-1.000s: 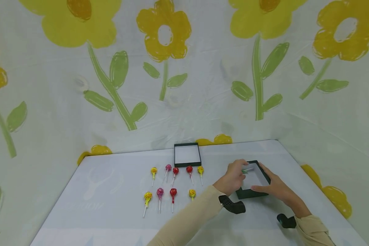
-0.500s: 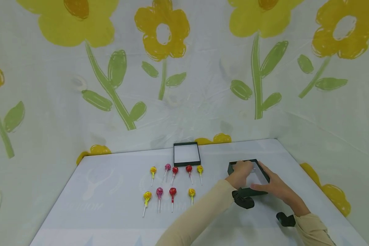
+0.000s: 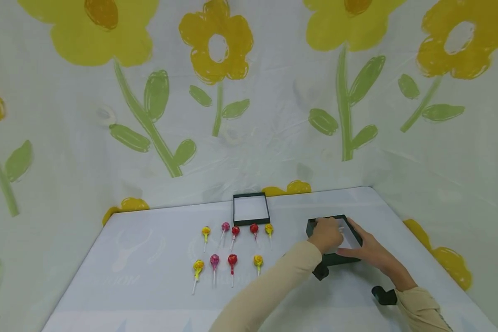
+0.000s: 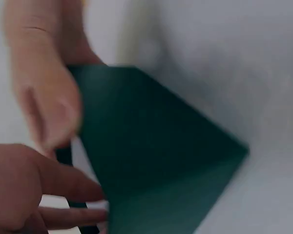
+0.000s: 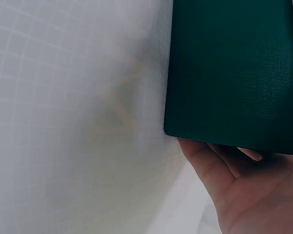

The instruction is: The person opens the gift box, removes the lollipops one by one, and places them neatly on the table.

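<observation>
A dark green box (image 3: 342, 259) with a white inside sits on the right of the table. My right hand (image 3: 372, 251) grips its right side, thumb over the near rim and fingers along the far right wall. In the right wrist view, that hand (image 5: 259, 190) lies against the end of the green box (image 5: 234, 73). My left hand (image 3: 328, 233) reaches down into the box from the left, its fingertips hidden. A short pale stick (image 3: 341, 228) shows beside it inside the box; whether the left fingers hold it, I cannot tell. In the left wrist view, my left hand's fingers (image 4: 71, 185) slip past the rim.
Two rows of wrapped lollipops lie left of the box: yellow (image 3: 198, 266), pink (image 3: 214, 261) and red (image 3: 232, 261) among them. Behind them is a shallow dark-rimmed tray or lid (image 3: 251, 222). A flower-printed cloth (image 3: 274, 115) hangs behind the white table (image 3: 141, 276).
My left hand has moved right and deeper into the box, covering the green bit seen there earlier. The right hand keeps its grip on the box.
</observation>
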The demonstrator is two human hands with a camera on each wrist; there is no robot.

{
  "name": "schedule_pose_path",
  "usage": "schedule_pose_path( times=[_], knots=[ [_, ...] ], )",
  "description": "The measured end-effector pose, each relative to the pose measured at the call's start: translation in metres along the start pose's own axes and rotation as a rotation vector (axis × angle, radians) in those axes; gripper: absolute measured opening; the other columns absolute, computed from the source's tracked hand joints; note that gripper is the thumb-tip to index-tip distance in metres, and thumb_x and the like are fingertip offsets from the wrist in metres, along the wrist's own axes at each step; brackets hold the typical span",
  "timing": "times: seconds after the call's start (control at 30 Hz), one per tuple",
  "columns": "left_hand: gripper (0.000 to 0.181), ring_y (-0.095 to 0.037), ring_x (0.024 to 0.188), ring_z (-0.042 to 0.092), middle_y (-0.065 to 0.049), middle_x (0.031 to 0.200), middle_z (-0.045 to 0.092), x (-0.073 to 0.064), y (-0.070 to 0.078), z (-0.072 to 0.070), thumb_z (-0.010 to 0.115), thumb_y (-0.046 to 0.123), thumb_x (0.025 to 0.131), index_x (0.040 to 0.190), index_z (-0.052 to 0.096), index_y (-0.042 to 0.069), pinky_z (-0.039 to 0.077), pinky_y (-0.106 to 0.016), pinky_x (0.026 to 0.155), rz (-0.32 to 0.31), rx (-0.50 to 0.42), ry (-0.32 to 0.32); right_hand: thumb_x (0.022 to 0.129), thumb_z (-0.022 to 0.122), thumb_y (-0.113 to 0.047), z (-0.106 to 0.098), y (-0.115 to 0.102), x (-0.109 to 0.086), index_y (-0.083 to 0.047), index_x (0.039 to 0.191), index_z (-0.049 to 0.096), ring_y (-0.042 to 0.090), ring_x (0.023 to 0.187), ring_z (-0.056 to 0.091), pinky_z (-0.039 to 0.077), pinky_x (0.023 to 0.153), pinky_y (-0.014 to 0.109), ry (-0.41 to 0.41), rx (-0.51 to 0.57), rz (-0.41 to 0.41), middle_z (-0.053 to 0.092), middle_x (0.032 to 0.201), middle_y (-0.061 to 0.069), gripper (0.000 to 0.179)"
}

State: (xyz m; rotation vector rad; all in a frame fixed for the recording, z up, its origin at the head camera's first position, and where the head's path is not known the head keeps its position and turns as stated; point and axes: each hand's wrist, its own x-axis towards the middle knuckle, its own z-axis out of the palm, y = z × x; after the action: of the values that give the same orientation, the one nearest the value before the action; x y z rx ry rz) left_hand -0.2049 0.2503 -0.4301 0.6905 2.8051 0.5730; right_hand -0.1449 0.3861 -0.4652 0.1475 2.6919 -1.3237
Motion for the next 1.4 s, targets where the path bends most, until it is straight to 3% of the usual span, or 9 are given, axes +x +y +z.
schedule_pose_path(
  times=[0.03,0.13,0.3,0.53,0.7,0.87,1.07,1.2,1.4],
  knots=[
    [0.028,-0.019,0.089,0.063,-0.001,0.107,0.066,0.002,-0.002,0.003,0.066,0.021,0.087,0.115,0.068,0.016,0.055,-0.028,0.067,0.032,0.092,0.019,0.077,0.076,-0.039,0.001,0.000,0.001,-0.017,0.153,0.000,0.051,0.137,0.004,0.016,0.098,0.072,0.002,0.003,-0.012,0.000,0.153,0.028,0.109],
    [0.019,-0.010,0.071,0.063,0.004,0.090,0.067,0.007,-0.008,0.009,0.069,0.023,0.086,0.105,0.070,0.021,0.053,-0.024,0.056,0.068,0.212,0.030,0.078,0.076,-0.037,0.003,0.000,0.003,-0.015,0.153,0.002,0.050,0.137,0.004,0.017,0.099,0.071,0.004,0.006,-0.050,0.001,0.153,0.028,0.107],
    [0.021,-0.006,0.067,0.062,0.008,0.087,0.067,0.007,-0.016,0.008,0.074,0.024,0.082,0.103,0.069,0.022,0.051,-0.022,0.056,0.120,0.273,0.041,0.079,0.075,-0.036,0.006,-0.007,0.001,-0.014,0.153,0.003,0.051,0.137,0.004,0.016,0.099,0.071,-0.007,-0.001,-0.070,0.002,0.153,0.028,0.106],
    [0.020,-0.006,0.058,0.052,0.005,0.076,0.062,0.012,-0.018,0.003,0.075,0.017,0.080,0.099,0.069,0.017,0.044,-0.021,0.050,0.133,0.189,0.011,0.079,0.075,-0.035,0.004,-0.014,-0.001,-0.014,0.153,0.003,0.052,0.136,0.004,0.016,0.099,0.072,-0.001,0.001,-0.062,0.002,0.152,0.030,0.105],
    [0.013,-0.006,0.064,0.051,0.004,0.077,0.060,0.011,-0.025,-0.001,0.074,0.019,0.080,0.089,0.066,0.013,0.042,-0.021,0.053,0.151,0.133,0.031,0.078,0.076,-0.035,0.005,-0.013,0.000,-0.014,0.153,0.003,0.052,0.136,0.003,0.016,0.099,0.072,-0.007,0.005,-0.052,0.001,0.153,0.030,0.107],
    [0.008,-0.006,0.066,0.053,0.001,0.081,0.065,0.008,-0.039,-0.010,0.072,0.007,0.078,0.085,0.072,0.005,0.042,-0.016,0.052,0.219,-0.166,0.106,0.078,0.076,-0.037,0.005,-0.013,0.000,-0.015,0.153,0.001,0.051,0.136,0.006,0.017,0.099,0.072,-0.007,-0.010,-0.002,0.001,0.153,0.029,0.108],
    [0.018,-0.001,0.065,0.054,-0.002,0.080,0.069,0.006,-0.060,-0.022,0.071,-0.002,0.074,0.092,0.073,0.000,0.044,-0.013,0.056,0.320,-0.542,0.161,0.077,0.076,-0.041,0.004,-0.010,0.000,-0.015,0.153,-0.001,0.051,0.135,0.007,0.019,0.099,0.071,-0.003,-0.022,0.037,0.002,0.152,0.031,0.111],
    [0.018,0.000,0.072,0.057,-0.002,0.084,0.069,0.002,-0.075,-0.027,0.072,-0.001,0.077,0.095,0.072,0.002,0.048,-0.015,0.062,0.352,-0.694,0.140,0.077,0.076,-0.042,0.002,-0.006,-0.002,-0.016,0.153,-0.001,0.052,0.135,0.007,0.018,0.098,0.072,0.000,-0.041,0.032,0.002,0.152,0.031,0.111],
    [0.018,-0.003,0.084,0.059,0.004,0.090,0.068,-0.007,-0.094,-0.035,0.073,0.006,0.081,0.099,0.073,0.010,0.050,-0.019,0.070,0.350,-0.811,0.086,0.075,0.076,-0.046,-0.001,-0.005,-0.004,-0.020,0.152,-0.004,0.054,0.135,0.003,0.015,0.097,0.074,-0.010,-0.043,0.079,-0.002,0.152,0.030,0.115]
  ],
)
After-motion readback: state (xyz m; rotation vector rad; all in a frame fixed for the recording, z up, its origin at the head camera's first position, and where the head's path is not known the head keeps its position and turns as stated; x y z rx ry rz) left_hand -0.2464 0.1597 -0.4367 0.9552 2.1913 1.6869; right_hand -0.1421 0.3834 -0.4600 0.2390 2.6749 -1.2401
